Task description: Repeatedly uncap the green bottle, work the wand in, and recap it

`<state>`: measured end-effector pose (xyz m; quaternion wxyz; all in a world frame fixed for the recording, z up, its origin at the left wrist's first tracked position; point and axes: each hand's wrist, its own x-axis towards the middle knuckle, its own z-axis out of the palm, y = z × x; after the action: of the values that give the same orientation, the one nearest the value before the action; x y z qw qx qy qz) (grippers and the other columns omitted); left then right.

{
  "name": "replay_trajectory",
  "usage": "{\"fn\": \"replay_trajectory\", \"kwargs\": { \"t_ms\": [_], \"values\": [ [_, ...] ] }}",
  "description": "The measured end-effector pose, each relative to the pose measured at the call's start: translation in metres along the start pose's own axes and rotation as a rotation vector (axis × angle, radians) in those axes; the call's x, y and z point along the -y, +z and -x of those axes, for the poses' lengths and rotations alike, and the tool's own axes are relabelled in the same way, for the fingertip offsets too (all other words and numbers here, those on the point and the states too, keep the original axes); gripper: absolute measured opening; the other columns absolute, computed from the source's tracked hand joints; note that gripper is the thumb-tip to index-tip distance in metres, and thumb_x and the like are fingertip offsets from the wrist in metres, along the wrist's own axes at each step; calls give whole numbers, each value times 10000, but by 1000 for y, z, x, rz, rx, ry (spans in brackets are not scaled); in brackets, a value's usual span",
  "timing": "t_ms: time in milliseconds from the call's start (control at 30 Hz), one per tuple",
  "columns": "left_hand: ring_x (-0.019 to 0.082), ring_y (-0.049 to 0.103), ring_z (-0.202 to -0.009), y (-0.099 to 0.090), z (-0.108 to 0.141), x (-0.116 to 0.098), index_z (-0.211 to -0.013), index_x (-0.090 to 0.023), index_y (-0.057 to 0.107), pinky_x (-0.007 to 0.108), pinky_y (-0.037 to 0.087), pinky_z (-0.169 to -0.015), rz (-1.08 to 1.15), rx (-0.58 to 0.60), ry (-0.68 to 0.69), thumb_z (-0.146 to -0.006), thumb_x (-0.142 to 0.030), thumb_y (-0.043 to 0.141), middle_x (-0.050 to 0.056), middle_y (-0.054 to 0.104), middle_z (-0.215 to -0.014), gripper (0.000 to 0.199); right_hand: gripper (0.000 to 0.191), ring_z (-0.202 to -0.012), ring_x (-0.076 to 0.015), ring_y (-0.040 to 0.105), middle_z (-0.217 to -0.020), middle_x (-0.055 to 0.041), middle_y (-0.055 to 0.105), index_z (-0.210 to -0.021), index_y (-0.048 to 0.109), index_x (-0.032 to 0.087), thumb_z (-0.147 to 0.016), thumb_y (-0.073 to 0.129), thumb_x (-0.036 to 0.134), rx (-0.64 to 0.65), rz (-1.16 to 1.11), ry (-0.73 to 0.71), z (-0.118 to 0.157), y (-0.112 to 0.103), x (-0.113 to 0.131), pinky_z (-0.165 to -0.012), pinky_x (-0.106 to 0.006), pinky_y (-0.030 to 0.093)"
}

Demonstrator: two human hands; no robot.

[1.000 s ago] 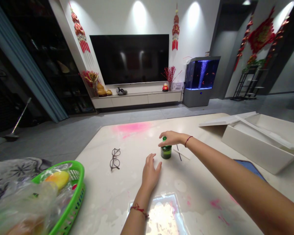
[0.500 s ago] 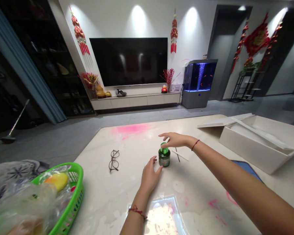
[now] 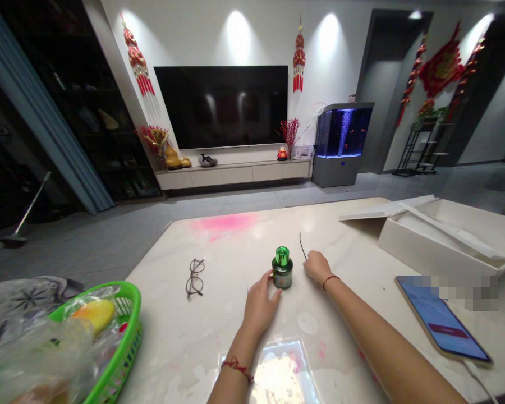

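A small dark green glass bottle (image 3: pixel 283 279) with a shiny bright green cap stands upright on the table. My left hand (image 3: pixel 258 306) is curved round its left side, fingertips at the glass and thumb at the front of its base. To the right of the bottle, my right hand (image 3: pixel 318 267) rests low on the table with its fingers closed. From those fingers a thin black stick (image 3: pixel 302 245) points away from me. The white stick seen earlier is hidden now, perhaps beneath the right hand.
Folded eyeglasses (image 3: pixel 194 278) lie left of the bottle. A green basket (image 3: pixel 130 336) with bagged items is at the left edge. An open white box (image 3: pixel 429 261) stands at the right, with a phone (image 3: pixel 446 322) and its cable in front of it.
My right hand has left the bottle's cap and come down to the right, closing on the black stick, which has shifted away from me. My left hand has closed in slightly on the bottle.
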<state>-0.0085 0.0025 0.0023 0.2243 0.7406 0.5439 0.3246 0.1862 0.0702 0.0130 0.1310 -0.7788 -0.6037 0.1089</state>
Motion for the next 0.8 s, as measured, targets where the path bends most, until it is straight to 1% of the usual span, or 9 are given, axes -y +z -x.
{"fn": "replay_trajectory", "kwargs": {
  "t_ms": [100,233,367,500,533,600,633,700,800],
  "values": [
    [211,531,-1069,-1,1,0,-1234,-214,425,347,345,-941,-3,11,-1,-758,-266,510,64,596,-1155,486,270,-920,-230,602,-977,-197,619,-982,589,56,-772,420,79,-47,-19,40,-8,3,-3,-707,-256,418],
    [207,529,-1073,-2,2,-1,-1240,-218,421,345,346,-941,11,17,-1,-763,-253,494,58,595,-1159,484,330,-924,-215,594,-980,-186,618,-1070,542,57,-752,455,69,-90,-41,30,-12,5,-4,-706,-241,403],
    [203,533,-1070,-4,3,-3,-1251,-221,415,330,354,-926,2,32,-15,-768,-260,490,55,592,-1165,491,311,-879,-210,603,-910,-157,644,-976,605,94,-715,450,25,-115,-50,-7,-12,6,0,-690,-247,392],
    [198,538,-1048,-6,5,-8,-1257,-223,414,310,365,-890,-96,34,-32,-772,-273,498,56,592,-1161,494,290,-846,-199,608,-846,-132,666,-831,671,139,-697,443,20,-146,-69,-61,-3,8,2,-687,-246,386],
    [197,548,-1022,-7,6,-10,-1220,-222,452,304,373,-867,-125,27,-48,-775,-275,497,54,608,-1129,450,281,-831,-197,611,-826,-131,670,-787,681,142,-692,445,23,-152,-74,-76,1,9,3,-683,-246,386],
    [190,572,-938,-9,6,-14,-1061,-214,563,291,386,-807,-178,17,-90,-789,-277,482,45,649,-1012,291,268,-803,-195,615,-790,-126,676,-710,689,146,-680,450,29,-158,-87,-112,12,11,5,-674,-246,387],
    [184,579,-891,-10,7,-16,-961,-210,601,285,388,-779,-196,20,-104,-797,-274,471,39,661,-944,220,267,-795,-194,616,-784,-121,679,-695,691,151,-677,452,34,-160,-95,-132,19,12,7,-671,-244,389],
    [174,579,-839,-10,7,-18,-835,-204,624,279,387,-754,-204,37,-83,-802,-257,460,30,663,-863,176,273,-803,-186,618,-814,-101,685,-728,699,167,-681,457,50,-162,-112,-170,31,15,10,-677,-236,396],
    [173,566,-858,-8,7,-18,-861,-198,624,285,385,-781,-181,56,25,-785,-224,483,34,655,-889,162,277,-822,-177,621,-890,-77,686,-853,701,186,-706,480,106,-137,-226,-255,45,18,9,-709,-228,419]
  ]
}}
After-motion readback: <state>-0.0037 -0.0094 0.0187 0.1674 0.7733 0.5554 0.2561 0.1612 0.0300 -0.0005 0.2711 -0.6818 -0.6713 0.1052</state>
